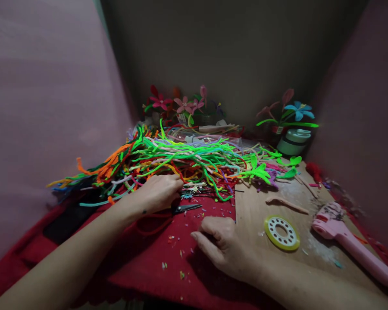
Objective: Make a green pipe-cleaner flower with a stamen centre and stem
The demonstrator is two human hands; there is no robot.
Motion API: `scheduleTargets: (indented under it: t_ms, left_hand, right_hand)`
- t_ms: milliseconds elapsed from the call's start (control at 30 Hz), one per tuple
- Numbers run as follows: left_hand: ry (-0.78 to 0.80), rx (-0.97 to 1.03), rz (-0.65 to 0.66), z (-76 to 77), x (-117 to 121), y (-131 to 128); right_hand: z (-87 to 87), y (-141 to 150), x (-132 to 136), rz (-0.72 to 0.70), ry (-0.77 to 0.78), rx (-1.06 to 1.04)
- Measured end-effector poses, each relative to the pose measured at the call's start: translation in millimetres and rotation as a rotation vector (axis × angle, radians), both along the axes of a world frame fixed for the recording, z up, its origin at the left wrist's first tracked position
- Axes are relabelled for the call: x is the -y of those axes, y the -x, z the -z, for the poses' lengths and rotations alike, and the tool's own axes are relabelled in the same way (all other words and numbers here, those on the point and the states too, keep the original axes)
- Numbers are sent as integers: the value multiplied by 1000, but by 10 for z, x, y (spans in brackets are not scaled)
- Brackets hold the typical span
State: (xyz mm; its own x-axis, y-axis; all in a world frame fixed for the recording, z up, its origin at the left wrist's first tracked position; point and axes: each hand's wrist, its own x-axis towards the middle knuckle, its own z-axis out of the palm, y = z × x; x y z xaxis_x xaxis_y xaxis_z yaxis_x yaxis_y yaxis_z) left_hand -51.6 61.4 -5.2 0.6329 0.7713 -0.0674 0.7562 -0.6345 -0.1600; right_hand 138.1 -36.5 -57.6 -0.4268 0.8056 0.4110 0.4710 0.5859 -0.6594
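My left hand (161,191) reaches to the front of a heap of pipe cleaners (187,153), mostly bright green with orange, red and pale ones. Its fingers are bent together and their tips are hidden, so what they pinch cannot be made out. Scissors (188,208) lie right beside it, dark blades pointing right, the handles partly covered by the wrist. On the red cloth (161,267), my right hand (220,241) rests loosely curled, with nothing visible in it. Small stamen-like bits (194,189) lie just right of my left fingers.
A wooden board (252,211) on the right bears a yellow-rimmed tape roll (282,232), a pink glue gun-like tool (342,232) and green fuzzy leaves (257,170). Behind stand pipe-cleaner flowers (184,104) and a pale green jar (293,142). A black phone-like slab (66,221) lies left.
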Motion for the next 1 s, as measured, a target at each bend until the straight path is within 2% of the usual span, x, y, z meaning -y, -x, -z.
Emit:
scheduleTargets:
  t_ms: [200, 400, 567, 867, 1000]
  left_hand:
    - [-82, -10, 16, 100, 17, 5]
    - [-9, 63, -5, 52, 38, 52]
    - [-10, 184, -18, 43, -16, 199]
    - [65, 317, -156, 57, -35, 302]
    - [227, 431, -153, 24, -36, 274]
  right_hand:
    - [2, -2, 1, -7, 3, -4]
    - [-14, -8, -10, -12, 28, -5]
    - [-21, -6, -13, -7, 40, -6]
    - [-28, -5, 4, 25, 31, 26]
    - [-72, -10, 5, 31, 20, 39]
